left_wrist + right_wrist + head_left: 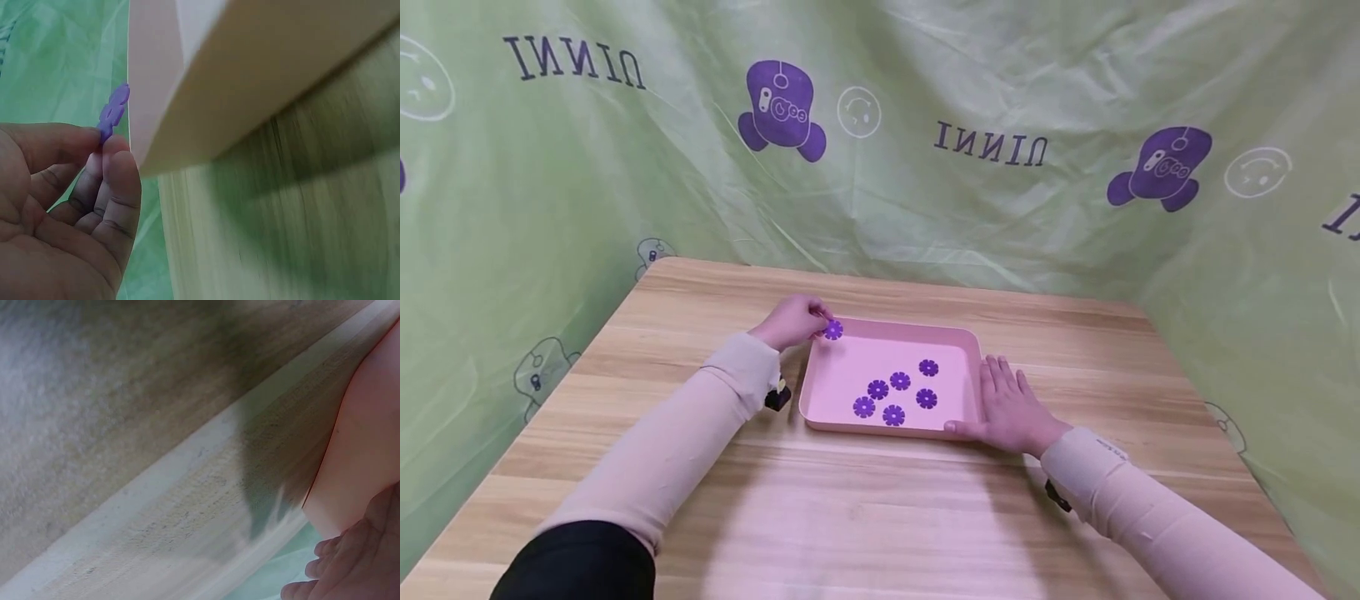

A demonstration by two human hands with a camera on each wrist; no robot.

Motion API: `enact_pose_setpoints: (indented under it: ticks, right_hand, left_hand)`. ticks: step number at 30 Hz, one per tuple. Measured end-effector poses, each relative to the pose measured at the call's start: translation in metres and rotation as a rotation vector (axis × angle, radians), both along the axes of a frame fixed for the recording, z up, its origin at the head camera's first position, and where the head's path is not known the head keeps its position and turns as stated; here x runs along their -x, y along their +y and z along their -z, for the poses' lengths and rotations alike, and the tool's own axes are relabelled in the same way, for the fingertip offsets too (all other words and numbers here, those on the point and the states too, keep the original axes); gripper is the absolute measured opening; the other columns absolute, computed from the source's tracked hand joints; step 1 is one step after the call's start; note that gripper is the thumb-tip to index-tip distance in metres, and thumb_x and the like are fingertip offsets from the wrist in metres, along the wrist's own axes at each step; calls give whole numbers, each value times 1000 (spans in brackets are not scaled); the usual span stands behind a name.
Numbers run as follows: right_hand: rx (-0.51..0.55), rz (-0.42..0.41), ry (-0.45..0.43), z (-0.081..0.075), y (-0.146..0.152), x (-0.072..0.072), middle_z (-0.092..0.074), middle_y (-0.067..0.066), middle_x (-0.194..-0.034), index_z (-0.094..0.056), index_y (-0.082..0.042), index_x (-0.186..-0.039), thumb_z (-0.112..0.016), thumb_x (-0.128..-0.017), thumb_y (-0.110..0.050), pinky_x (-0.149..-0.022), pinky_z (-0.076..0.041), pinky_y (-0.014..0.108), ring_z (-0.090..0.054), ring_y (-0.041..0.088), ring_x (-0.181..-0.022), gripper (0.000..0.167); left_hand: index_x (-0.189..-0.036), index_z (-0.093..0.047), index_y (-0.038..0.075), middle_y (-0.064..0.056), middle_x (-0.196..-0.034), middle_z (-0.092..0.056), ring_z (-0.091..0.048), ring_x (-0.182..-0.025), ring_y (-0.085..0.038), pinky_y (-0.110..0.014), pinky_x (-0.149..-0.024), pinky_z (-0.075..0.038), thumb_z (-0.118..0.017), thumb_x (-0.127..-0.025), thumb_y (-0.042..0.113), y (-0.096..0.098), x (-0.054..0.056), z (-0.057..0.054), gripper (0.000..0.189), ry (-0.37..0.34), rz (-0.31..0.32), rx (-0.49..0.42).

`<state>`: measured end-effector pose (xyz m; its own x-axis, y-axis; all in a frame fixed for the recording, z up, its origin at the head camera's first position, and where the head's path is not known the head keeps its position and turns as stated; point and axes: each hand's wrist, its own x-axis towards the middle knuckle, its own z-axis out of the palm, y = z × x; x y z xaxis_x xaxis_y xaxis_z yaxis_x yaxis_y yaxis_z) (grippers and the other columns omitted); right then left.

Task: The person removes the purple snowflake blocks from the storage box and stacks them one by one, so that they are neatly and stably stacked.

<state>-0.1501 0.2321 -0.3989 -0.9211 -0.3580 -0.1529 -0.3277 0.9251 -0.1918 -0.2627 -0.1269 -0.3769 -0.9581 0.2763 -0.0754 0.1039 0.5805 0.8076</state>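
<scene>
Pinching a notched purple disc between thumb and fingertip, the left hand stands at the far left corner of the pink tray. The left wrist view shows the disc nearly edge-on, most of it jutting beyond the fingertips, close beside the tray's wall; whether it touches the rim, I cannot tell. The right hand lies against the tray's right side with its fingers straight and slightly apart, the thumb reaching over the near edge by the corner. It grasps no disc and seems to be steadying the tray. Six more purple discs lie inside on the tray floor, loosely grouped from the middle toward the near right, with the far left part bare. The tray sits on the wooden table.

The step in hand looks like handling one disc at the rim, though which way it is travelling cannot be told. The next move, I judge, calls for a light, firm pinch, since so little of the disc is gripped, and for keeping it clear of the wall. The right hand would do well to hold the tray steady, as a knock at the corner could shift it.
</scene>
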Motion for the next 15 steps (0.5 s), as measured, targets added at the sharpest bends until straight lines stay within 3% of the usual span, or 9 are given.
enact_pose_setpoints:
  ticks: [5,15]
  right_hand:
    - [-6,3,8,1,1,0,-11,39,-162,-13,20,-154,-60,-92,-70,-121,-7,66,-6,53,-151,119]
    - [-38,-5,4,0,-1,1,-11,38,-162,-13,20,-154,-58,-92,-72,-122,-8,65,-7,52,-152,119]
  left_hand:
    - [-114,-66,-14,-21,-97,-70,-64,-76,-19,-29,-72,-58,-57,-96,-5,-14,1,2,22,-2,-22,-60]
    - [-121,-61,-16,-28,-112,-67,-67,-96,-33,-29,-80,-60,-57,-100,-3,-47,-2,3,25,-48,-97,-123]
